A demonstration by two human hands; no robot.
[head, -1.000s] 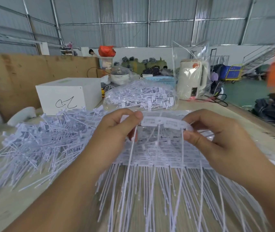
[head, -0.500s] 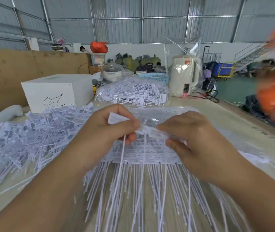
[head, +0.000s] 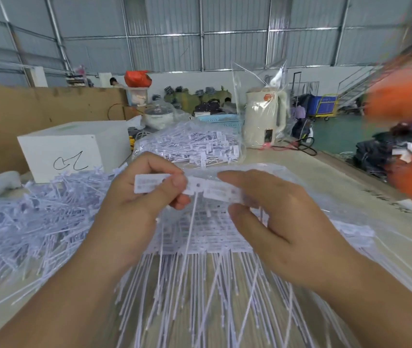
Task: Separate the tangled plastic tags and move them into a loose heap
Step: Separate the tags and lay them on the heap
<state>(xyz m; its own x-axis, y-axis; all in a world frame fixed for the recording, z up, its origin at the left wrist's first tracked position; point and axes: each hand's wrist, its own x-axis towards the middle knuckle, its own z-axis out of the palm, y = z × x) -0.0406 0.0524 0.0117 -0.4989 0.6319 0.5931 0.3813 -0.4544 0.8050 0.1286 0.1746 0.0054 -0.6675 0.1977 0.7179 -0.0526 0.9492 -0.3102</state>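
My left hand [head: 147, 197] pinches one tag strip [head: 195, 188], lying crosswise mid-frame; right hand [head: 270, 217] pinches its other end; loose heap [head: 37, 222] lies left.

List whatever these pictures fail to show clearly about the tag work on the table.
- Print on the held tag strip, head view: too small and blurred to read.
- Right hand grip, head view: fingertips lie over the strip in motion blur; whether they pinch it is unclear.
- Orange shapes at the right edge: blurred and cut off, unidentifiable.
- Loose heap: its left part runs past the frame edge.
- Bagged tags: the count is hidden by wrinkled plastic.
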